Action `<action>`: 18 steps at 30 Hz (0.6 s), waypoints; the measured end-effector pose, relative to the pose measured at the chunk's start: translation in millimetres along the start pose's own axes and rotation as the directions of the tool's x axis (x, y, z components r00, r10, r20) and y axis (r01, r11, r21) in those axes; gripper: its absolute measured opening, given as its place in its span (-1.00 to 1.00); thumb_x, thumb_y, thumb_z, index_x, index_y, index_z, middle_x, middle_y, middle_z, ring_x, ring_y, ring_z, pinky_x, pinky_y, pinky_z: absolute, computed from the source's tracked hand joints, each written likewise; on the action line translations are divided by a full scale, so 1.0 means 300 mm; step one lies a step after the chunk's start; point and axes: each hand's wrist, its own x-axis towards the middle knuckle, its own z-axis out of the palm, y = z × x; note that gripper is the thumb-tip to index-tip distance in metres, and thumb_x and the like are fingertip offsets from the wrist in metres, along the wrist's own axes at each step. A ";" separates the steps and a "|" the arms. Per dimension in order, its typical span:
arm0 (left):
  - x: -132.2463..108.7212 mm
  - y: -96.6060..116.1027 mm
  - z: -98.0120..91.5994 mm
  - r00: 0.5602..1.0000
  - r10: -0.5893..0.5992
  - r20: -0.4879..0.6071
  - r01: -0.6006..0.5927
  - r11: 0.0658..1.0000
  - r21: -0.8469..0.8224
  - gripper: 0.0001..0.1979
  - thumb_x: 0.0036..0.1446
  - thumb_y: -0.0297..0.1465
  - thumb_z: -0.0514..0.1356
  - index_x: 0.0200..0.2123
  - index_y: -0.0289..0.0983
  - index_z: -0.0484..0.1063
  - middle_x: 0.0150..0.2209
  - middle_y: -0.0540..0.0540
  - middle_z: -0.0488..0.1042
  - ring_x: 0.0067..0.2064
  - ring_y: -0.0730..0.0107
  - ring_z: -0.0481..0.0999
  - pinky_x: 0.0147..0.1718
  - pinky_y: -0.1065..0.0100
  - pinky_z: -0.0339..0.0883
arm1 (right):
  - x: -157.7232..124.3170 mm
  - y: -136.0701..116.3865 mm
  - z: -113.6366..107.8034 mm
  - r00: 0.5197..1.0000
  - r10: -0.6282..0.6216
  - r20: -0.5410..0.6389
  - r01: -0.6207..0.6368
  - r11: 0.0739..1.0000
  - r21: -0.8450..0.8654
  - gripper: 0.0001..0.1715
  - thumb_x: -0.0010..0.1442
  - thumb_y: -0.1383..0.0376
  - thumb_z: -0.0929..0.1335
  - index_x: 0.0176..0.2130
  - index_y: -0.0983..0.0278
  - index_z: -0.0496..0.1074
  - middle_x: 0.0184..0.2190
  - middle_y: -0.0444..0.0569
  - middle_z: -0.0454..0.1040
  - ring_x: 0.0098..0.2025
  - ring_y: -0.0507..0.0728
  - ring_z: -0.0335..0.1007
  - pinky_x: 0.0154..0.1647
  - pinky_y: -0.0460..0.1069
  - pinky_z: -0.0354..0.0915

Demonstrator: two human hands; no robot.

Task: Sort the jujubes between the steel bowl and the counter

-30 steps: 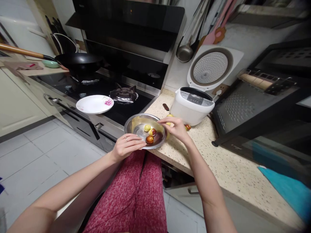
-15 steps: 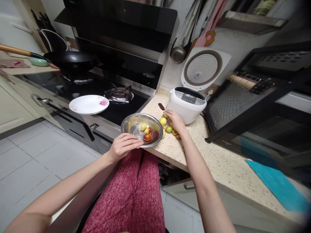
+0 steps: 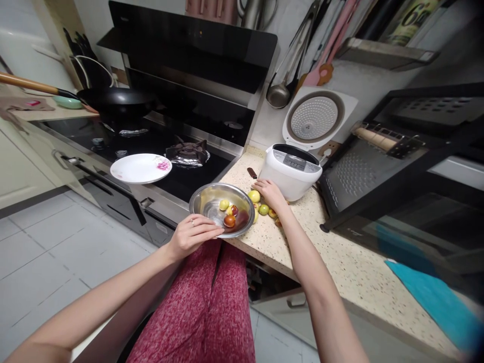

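My left hand (image 3: 194, 236) is closed on the near rim of a shallow metal bowl (image 3: 200, 204), which sits at the counter's edge. Inside the bowl lie a yellow-green jujube (image 3: 224, 204) and reddish-brown ones (image 3: 229, 221). To the right of the bowl, my right hand (image 3: 270, 193) reaches to the far end of a small pile of jujubes (image 3: 263, 209). Its fingers are bent over a jujube that they mostly hide. The hand is close to the front of a white rice cooker (image 3: 289, 176) with its lid up.
A short brown object (image 3: 251, 173) lies beside the rice cooker. On the left, a flowered white plate (image 3: 139, 171) overhangs the stove's front edge, and a black wok (image 3: 117, 98) stands on a burner. A black oven (image 3: 408, 201) and a teal cloth (image 3: 427, 297) are on the right.
The view has tipped up slightly, so everything sits lower. My right fingers now cover the greenish jujube that showed under them. My left hand stays on the bowl's rim.
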 end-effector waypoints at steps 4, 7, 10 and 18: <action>-0.001 -0.004 -0.001 1.000 0.019 0.004 -0.019 1.000 -0.007 -0.73 0.45 -0.46 0.16 0.12 -0.24 0.55 -0.15 -0.08 0.72 -0.07 0.35 0.67 -0.04 0.26 0.46 | -0.006 -0.006 -0.017 1.000 0.015 -0.007 -0.015 1.000 -0.007 -0.72 0.38 0.49 0.31 -0.05 0.29 0.58 -0.03 0.16 0.62 0.05 0.28 0.46 0.11 0.15 0.31; -0.006 -0.006 0.001 1.000 0.017 0.005 -0.017 1.000 -0.003 -0.73 0.45 -0.46 0.16 0.13 -0.23 0.54 -0.14 -0.08 0.72 -0.06 0.35 0.67 -0.04 0.25 0.45 | -0.007 -0.011 -0.045 0.999 0.030 -0.033 -0.031 0.999 -0.016 -0.68 0.40 0.48 0.28 0.02 0.33 0.56 0.03 0.21 0.59 0.08 0.33 0.43 0.10 0.18 0.31; -0.008 -0.004 0.003 1.000 0.007 0.007 -0.007 1.000 0.012 -0.73 0.46 -0.44 0.16 0.13 -0.21 0.54 -0.15 -0.08 0.72 -0.07 0.35 0.68 -0.04 0.26 0.45 | -0.004 -0.029 -0.081 0.992 0.046 -0.120 -0.046 0.999 0.006 -0.59 0.43 0.48 0.23 0.16 0.37 0.50 0.15 0.27 0.53 0.14 0.36 0.40 0.11 0.23 0.30; 0.009 0.001 -0.003 1.000 0.026 0.004 -0.026 1.000 0.003 -0.75 0.47 -0.45 0.13 0.09 -0.27 0.55 -0.15 -0.10 0.72 -0.08 0.35 0.67 -0.05 0.27 0.42 | 0.005 -0.212 -0.165 0.879 -0.078 -0.470 0.194 0.960 0.203 -0.62 0.48 0.40 0.25 0.18 0.26 0.49 0.17 0.17 0.56 0.20 0.30 0.46 0.24 0.25 0.39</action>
